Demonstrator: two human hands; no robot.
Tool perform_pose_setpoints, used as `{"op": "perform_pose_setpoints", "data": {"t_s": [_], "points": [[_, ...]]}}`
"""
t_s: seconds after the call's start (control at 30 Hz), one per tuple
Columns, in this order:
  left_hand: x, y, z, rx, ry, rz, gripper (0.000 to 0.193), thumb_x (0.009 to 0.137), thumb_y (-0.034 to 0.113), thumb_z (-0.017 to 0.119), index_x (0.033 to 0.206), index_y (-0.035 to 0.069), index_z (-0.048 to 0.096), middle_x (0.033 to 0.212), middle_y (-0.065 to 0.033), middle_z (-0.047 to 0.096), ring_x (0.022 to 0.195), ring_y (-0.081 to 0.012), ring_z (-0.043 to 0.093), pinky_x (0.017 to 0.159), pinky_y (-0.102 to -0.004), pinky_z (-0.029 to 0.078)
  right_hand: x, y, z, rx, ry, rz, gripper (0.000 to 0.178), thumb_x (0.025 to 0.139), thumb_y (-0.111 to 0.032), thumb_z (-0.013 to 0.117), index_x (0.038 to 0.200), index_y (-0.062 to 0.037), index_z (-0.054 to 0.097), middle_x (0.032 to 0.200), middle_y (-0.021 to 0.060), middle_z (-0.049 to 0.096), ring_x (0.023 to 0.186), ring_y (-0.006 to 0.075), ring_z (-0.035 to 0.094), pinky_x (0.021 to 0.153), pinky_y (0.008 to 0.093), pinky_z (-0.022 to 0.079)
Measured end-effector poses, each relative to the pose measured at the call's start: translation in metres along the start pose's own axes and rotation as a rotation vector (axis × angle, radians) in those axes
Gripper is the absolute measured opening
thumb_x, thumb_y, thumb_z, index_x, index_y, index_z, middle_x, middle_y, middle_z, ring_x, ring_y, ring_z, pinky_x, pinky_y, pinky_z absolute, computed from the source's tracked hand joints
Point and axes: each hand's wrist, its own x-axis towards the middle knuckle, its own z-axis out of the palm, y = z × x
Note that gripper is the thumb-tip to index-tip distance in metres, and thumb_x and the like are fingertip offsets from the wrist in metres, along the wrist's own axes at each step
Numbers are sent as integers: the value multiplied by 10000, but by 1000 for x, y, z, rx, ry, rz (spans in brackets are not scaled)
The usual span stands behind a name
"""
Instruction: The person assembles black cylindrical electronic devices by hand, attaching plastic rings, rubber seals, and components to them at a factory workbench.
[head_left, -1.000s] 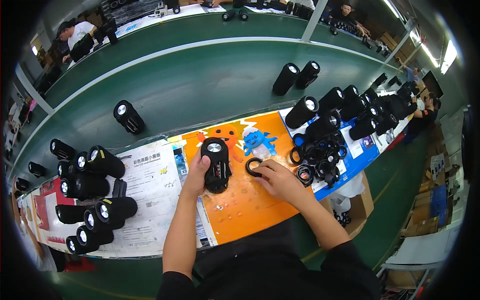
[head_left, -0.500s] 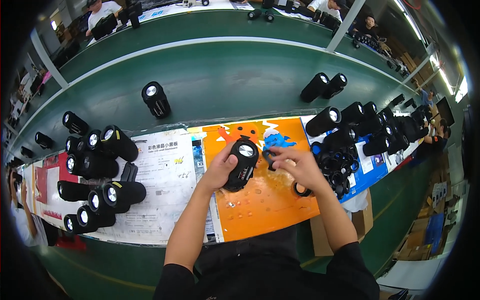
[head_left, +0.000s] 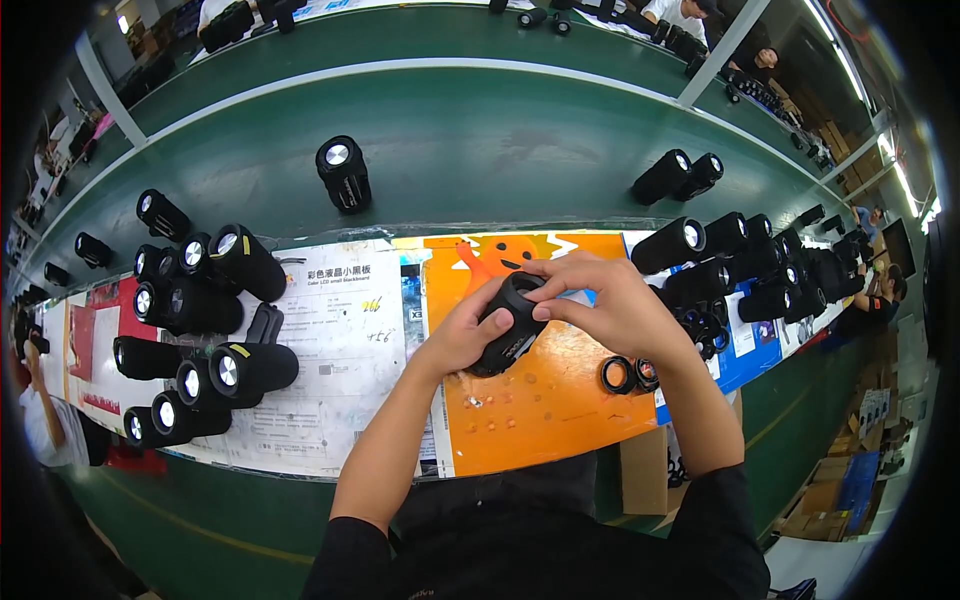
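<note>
Broadest, at 12 o'clock, a smooth green work surface [head_left: 480, 140]; nearer, stretched from 9 to 3, a long desk covered in printed sheets [head_left: 320, 400]. Clustered at 9 and 3 o'clock, black cylinders with silver end discs [head_left: 665, 245]. At centre, wrapped round a tilted, dark cylinder with rounded sides [head_left: 500, 350], the left hand [head_left: 462, 337]; reaching in from 3 o'clock, fingers bent in a pinch, the right hand [head_left: 612, 295]. Just changed: thin black ring, held apart half a second ago, now seemingly gripped against the upper rim; seating hidden. At 4 o'clock, side by side, two loose black rings [head_left: 604, 377].
</note>
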Motion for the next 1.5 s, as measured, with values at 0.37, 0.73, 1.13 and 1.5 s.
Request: {"op": "perform_pose_setpoints", "data": {"t_s": [0.37, 0.73, 1.13, 1.5], "points": [[-1, 5, 2, 15, 16, -5, 1069, 948, 784, 751, 1626, 0, 490, 1445, -128, 666, 1296, -211, 680, 1092, -365, 572, -1, 2, 4, -70, 46, -119, 219, 894, -146, 904, 1097, -65, 880, 1342, 152, 812, 1217, 350, 757, 1051, 431, 592], [-8, 4, 3, 114, 62, 95, 819, 1023, 612, 763, 1552, 19, 567, 1390, -126, 688, 1254, -210, 674, 1103, -359, 533, -15, -9, 17, -137, 93, -192, 215, 884, -82, 898, 1091, -47, 857, 1363, 155, 787, 1223, 358, 706, 983, 458, 612], [-31, 6, 7, 101, 4, 134, 867, 863, 742, 836, 1291, -1, 704, 1157, -61, 722, 1077, -177, 688, 996, -333, 542, -8, -48, 11, 928, 418, -368, 275, 1085, -169, 663, 838, -56, 616, 690, 43, 524, 623, 162, 519, 586, 310, 394], [-19, 18, 9, -259, 173, 94, 799, 930, 740, 751, 1208, -7, 690, 1060, -122, 751, 977, -222, 761, 898, -363, 622, 3, 33, 89, 1122, 594, -2, 288, 1127, -190, 575, 867, -121, 472, 730, 0, 456, 670, 145, 480, 667, 334, 412]]}}
